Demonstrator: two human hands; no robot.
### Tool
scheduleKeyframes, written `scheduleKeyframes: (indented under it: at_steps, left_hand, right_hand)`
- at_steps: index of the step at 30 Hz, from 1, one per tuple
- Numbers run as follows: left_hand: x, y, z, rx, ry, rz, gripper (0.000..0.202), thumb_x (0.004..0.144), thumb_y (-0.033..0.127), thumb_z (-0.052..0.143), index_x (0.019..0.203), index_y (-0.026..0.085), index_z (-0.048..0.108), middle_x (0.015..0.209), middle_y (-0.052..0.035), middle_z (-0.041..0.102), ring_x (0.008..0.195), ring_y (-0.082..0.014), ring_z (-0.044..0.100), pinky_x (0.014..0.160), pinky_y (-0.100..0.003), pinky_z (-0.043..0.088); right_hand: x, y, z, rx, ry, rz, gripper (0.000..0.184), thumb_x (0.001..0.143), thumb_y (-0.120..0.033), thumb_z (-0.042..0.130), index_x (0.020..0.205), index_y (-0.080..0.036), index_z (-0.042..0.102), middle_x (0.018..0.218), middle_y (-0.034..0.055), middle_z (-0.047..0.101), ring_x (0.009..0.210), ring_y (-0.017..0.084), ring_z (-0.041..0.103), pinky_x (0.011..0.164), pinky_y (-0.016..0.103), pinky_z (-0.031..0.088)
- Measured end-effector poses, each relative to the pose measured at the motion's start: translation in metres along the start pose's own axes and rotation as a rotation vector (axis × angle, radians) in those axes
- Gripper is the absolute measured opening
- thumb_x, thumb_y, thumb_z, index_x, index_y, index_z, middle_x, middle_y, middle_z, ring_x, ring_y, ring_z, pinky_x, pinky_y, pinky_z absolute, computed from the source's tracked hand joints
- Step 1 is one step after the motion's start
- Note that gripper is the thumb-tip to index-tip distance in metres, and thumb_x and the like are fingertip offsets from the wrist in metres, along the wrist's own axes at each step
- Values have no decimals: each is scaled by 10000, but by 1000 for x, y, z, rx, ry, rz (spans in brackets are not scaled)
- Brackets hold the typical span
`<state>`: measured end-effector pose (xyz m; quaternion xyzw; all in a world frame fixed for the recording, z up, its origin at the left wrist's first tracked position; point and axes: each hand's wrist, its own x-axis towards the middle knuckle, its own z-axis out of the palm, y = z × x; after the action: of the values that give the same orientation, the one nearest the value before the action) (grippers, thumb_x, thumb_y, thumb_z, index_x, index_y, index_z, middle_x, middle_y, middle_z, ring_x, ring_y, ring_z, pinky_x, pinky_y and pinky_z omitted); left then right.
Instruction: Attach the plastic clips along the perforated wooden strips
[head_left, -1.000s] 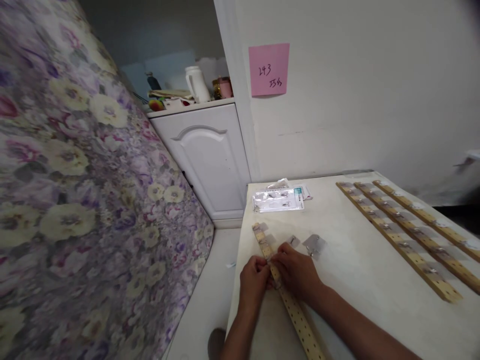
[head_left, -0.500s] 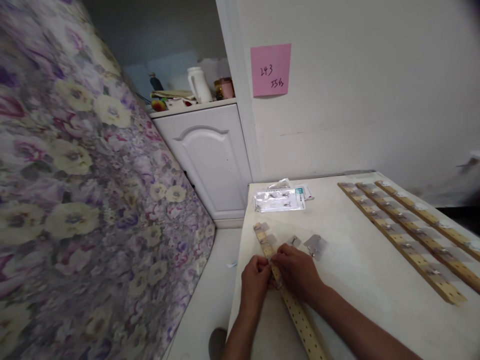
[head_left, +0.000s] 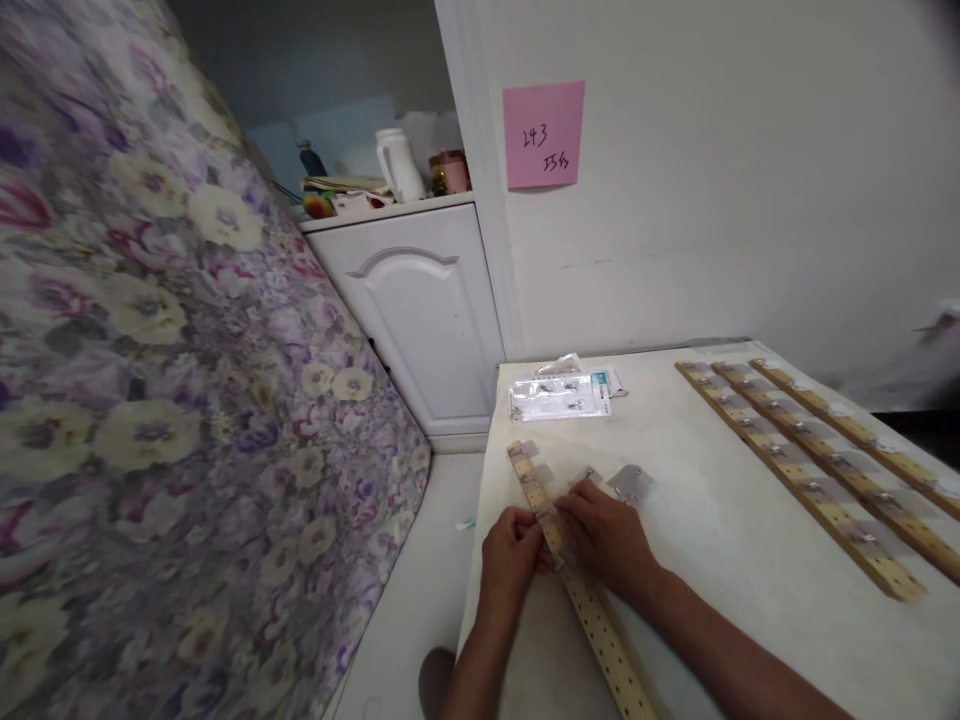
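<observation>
A long wooden strip with rows of holes (head_left: 600,630) lies slantwise on the table. Small metal hooks on clear plastic backings sit along its far part. My left hand (head_left: 512,555) is closed at the strip's left edge, with its fingertips pinched near a small metal piece on the strip. On the other side, my right hand (head_left: 609,535) bends over the right edge, fingers closed by the same spot. What either hand pinches is too small and too covered to make out. Just beyond my right hand lie a loose clear-backed hook (head_left: 631,482) and another one (head_left: 586,474).
Several clear blister packs (head_left: 561,396) rest at the table's far left corner. Three finished-looking wooden strips with hooks (head_left: 795,490) lie side by side at the right. A flowered curtain (head_left: 187,400) hangs at left; a wall with a pink note (head_left: 543,135) stands behind.
My right hand has shifted slightly right and its fingers have drawn back a little from the strip's middle, showing more of it. My left hand stays nearly in place.
</observation>
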<state>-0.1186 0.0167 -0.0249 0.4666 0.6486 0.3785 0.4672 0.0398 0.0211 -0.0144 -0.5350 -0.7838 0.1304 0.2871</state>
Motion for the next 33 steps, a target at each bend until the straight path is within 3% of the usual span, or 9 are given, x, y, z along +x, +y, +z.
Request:
scheduleKeyframes:
  at_steps: [6, 10, 17, 23, 29, 33]
  left_hand:
    - [-19, -3, -9, 41, -40, 30, 33, 753, 228, 506, 744, 197, 496, 532, 72, 523, 414, -87, 540, 396, -172, 383]
    - [-35, -2, -12, 132, -127, 9, 151, 788, 310, 476, 690, 196, 486, 520, 68, 525, 350, -72, 480, 351, -170, 315]
    - [-38, -2, -7, 174, -221, -21, 210, 777, 349, 481, 639, 191, 493, 491, 45, 556, 332, -79, 458, 348, -185, 314]
    - [-38, -6, -8, 162, -223, -7, 194, 789, 316, 435, 660, 188, 502, 528, 31, 593, 337, -78, 470, 358, -189, 331]
    - [-40, -6, -7, 129, -234, -52, 53, 659, 184, 506, 703, 179, 535, 530, 55, 554, 362, -71, 449, 342, -178, 328]
    - [-40, -5, -3, 102, -200, -52, 74, 646, 218, 581, 669, 175, 525, 522, 66, 510, 372, -55, 424, 340, -166, 303]
  right_hand:
    - [-30, 22, -6, 112, -9, 141, 237, 902, -291, 404, 990, -233, 617, 934, 28, 641, 809, 173, 620, 695, 273, 435]
    - [-40, 25, -2, 192, -44, 222, 247, 871, -319, 444, 1036, -221, 599, 901, 31, 662, 779, 183, 621, 695, 296, 440]
    - [-37, 19, -1, 291, -94, 297, 243, 821, -311, 495, 1018, -213, 598, 750, 1, 657, 702, 179, 609, 651, 290, 422]
    - [-33, 18, 2, 365, -96, 344, 211, 802, -290, 504, 974, -221, 604, 720, -11, 656, 654, 165, 597, 615, 272, 407]
    - [-28, 21, 9, 449, -91, 363, 178, 769, -273, 521, 906, -210, 617, 678, -13, 640, 631, 159, 589, 587, 253, 407]
    - [-27, 20, 8, 482, -72, 386, 178, 760, -257, 507, 894, -205, 611, 636, -23, 619, 593, 150, 574, 562, 244, 404]
